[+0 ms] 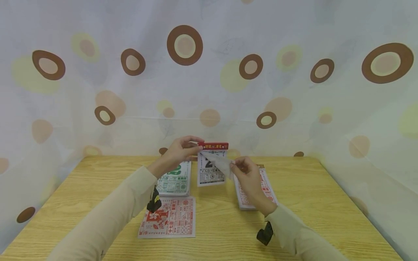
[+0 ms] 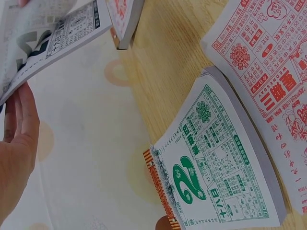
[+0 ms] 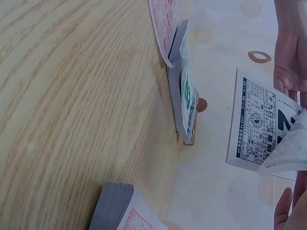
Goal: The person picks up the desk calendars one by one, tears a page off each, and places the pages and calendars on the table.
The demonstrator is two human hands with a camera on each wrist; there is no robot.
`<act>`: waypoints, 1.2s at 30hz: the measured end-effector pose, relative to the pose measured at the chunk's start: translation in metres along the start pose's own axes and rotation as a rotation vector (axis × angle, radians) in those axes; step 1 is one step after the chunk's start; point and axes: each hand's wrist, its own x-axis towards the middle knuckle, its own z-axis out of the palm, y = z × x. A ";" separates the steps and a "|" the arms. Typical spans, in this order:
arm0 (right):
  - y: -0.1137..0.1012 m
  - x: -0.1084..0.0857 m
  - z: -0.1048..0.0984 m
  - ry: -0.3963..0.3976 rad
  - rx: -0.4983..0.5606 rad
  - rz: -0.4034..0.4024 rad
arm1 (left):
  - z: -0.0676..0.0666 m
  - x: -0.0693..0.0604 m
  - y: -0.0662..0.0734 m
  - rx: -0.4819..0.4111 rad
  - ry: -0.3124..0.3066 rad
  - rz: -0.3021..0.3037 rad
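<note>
A small tear-off calendar (image 1: 211, 177) with black print and a red top strip (image 1: 216, 146) is held up above the table's back part. My left hand (image 1: 179, 151) grips it at the upper left corner, beside the strip. My right hand (image 1: 249, 178) pinches the lower corner of its thin top sheet (image 1: 222, 164), which is lifted and folded diagonally across the page. Under the lifted sheet, part of a large black date shows. In the right wrist view, the curled sheet (image 3: 290, 148) still meets the calendar near its top.
A thick green-printed calendar (image 2: 211, 163) lies on the wooden table (image 1: 215, 224) at left. In front of it is a loose red-printed sheet (image 1: 177, 219). Another thick red-printed calendar (image 1: 268, 186) lies at right, partly behind my right hand. A patterned curtain (image 1: 209, 90) hangs behind the table.
</note>
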 end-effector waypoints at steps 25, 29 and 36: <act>0.016 0.010 -0.007 0.023 0.114 0.075 | -0.004 0.000 -0.001 -0.017 0.018 0.011; 0.015 0.010 -0.008 0.031 0.105 0.067 | -0.005 0.000 -0.002 -0.018 0.016 0.005; 0.017 0.012 -0.013 0.057 0.115 0.079 | -0.005 0.000 -0.002 -0.015 0.024 0.003</act>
